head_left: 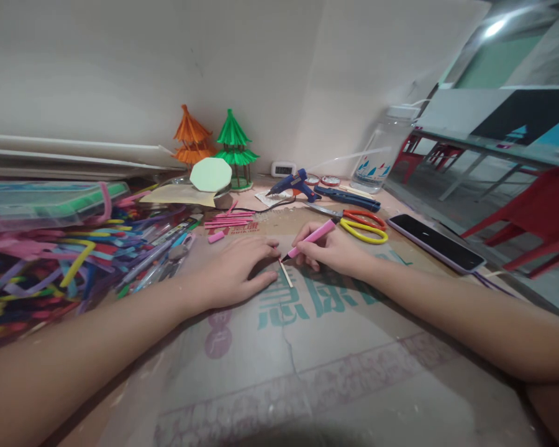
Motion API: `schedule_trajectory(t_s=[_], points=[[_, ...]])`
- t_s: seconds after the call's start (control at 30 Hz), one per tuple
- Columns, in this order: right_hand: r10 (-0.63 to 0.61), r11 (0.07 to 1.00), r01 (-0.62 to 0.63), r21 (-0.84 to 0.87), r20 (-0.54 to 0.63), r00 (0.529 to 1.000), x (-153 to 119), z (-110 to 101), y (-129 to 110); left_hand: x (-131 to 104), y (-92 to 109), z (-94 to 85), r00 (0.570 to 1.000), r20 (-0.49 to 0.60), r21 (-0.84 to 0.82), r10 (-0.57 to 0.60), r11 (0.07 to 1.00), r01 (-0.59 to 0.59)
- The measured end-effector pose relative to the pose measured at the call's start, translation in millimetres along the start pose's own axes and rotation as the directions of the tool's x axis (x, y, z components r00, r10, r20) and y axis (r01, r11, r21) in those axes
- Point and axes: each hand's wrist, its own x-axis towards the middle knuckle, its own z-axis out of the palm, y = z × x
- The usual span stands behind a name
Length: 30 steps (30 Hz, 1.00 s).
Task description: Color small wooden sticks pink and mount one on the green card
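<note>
Pink craft knife meets a thin pale stick on printed cardboard.
The right hand (333,249) pinches the smooth pink craft knife (310,238); the left hand (235,270) lies flat, fingers spread, probably pressing the stick (286,274) just under the blade tip.

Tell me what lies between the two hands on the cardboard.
In the head view, a thin pale stick lies between the left hand and the right hand, with the tip of the right hand's pink pen at its upper end.

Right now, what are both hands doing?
Left hand: open, flat, pressing on the thin stick.
Right hand: closed, holding the pink pen.
</note>
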Motion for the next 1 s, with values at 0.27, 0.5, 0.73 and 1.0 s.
schedule_trajectory(t_s=[0.27, 0.5, 0.73, 1.0], points=[[-0.009, 0.998, 0.003, 0.055, 0.124, 0.992, -1.1, -4.7, -0.4, -0.1, -1.3, 2.1, 1.0, -0.014, 0.017, 0.008, 1.0, -0.008], [-0.017, 0.995, 0.01, 0.102, 0.063, 0.998, 0.7, -3.1, 1.3, -0.7, 0.2, 0.9, 1.0, -0.007, 0.02, -0.002, 1.0, 0.002], [-0.006, 0.998, 0.004, 0.059, 0.032, 0.999, -0.9, -1.4, -2.4, 0.8, 2.1, -1.4, 1.0, 0.004, 0.021, 0.005, 1.0, -0.006], [-0.014, 0.999, 0.009, 0.047, 0.104, 0.994, -1.3, -3.9, -1.6, 0.6, 1.9, -0.5, 1.0, -0.013, 0.026, 0.02, 0.999, -0.02]])
